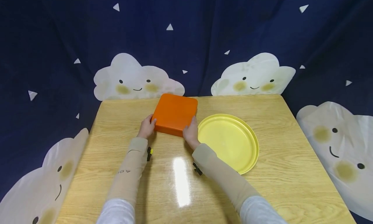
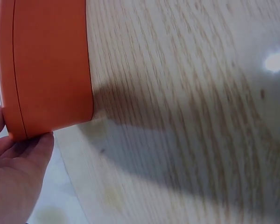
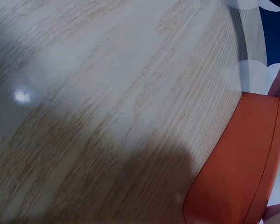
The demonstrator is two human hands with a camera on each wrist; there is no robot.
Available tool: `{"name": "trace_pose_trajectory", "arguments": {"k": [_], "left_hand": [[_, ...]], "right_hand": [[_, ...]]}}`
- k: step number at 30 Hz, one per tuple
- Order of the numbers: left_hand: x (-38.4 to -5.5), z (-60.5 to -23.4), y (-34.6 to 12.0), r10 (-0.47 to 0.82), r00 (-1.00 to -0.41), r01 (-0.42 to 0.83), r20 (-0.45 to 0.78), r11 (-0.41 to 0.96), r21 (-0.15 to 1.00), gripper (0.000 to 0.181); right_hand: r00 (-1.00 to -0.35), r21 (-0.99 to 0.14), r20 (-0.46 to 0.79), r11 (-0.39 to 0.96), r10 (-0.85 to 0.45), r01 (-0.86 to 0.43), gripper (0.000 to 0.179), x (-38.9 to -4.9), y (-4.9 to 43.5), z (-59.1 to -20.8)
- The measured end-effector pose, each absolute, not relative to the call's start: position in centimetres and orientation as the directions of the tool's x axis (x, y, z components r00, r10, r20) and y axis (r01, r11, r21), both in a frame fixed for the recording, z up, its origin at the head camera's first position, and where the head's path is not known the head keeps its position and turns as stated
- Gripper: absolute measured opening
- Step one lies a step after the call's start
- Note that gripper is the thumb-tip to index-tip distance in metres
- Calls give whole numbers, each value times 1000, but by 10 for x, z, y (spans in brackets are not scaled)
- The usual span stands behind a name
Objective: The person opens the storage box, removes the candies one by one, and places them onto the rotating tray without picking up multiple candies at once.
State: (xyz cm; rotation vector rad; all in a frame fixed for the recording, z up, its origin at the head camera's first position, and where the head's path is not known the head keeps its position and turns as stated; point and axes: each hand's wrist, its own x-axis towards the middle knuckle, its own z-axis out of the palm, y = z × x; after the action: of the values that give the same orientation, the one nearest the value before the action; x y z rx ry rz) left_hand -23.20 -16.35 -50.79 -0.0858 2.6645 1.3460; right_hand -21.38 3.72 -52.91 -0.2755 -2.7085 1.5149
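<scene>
An orange box (image 1: 175,113) with a thin seam near its top edge is on the table, toward the far side. My left hand (image 1: 146,127) holds its near left corner, thumb by the top edge. From the opposite side, my right hand (image 1: 191,132) grips the near right corner. The left wrist view shows the left-hand fingers (image 2: 39,151) against the end of the orange box (image 2: 53,65). Only a bit of the right hand (image 3: 276,213) appears at the edge of the right wrist view, at the box's lower end.
Just right of the box lies a round yellow tray (image 1: 228,143) with a raised rim, partly behind my right forearm. The wooden table (image 1: 279,172) ends at a dark blue curtain (image 1: 198,29) printed with white clouds and triangles.
</scene>
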Motion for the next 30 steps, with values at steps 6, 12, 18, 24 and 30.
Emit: {"name": "trace_pose_trajectory", "arguments": {"k": [6,12,18,24,30], "left_hand": [[-231,-511,-164,11,-988,-117,-151,572,812,46],[-224,-510,-165,-12,-991,-116,-134,572,812,45],[-216,-516,-170,-32,-991,-127,-130,524,842,47],[-207,-532,-178,-22,-997,-78,-76,465,882,50],[-182,-511,-170,-61,-990,-139,-125,493,859,46]], "right_hand": [[-982,-853,-86,498,167,159,60,-211,37,-528],[-983,-859,-101,485,156,165,59,-198,33,-504],[-989,-869,-100,475,111,141,60,-193,32,-505],[-990,-875,-121,463,70,140,62,-184,34,-503],[-993,-879,-116,463,29,117,62,-175,35,-506]]}}
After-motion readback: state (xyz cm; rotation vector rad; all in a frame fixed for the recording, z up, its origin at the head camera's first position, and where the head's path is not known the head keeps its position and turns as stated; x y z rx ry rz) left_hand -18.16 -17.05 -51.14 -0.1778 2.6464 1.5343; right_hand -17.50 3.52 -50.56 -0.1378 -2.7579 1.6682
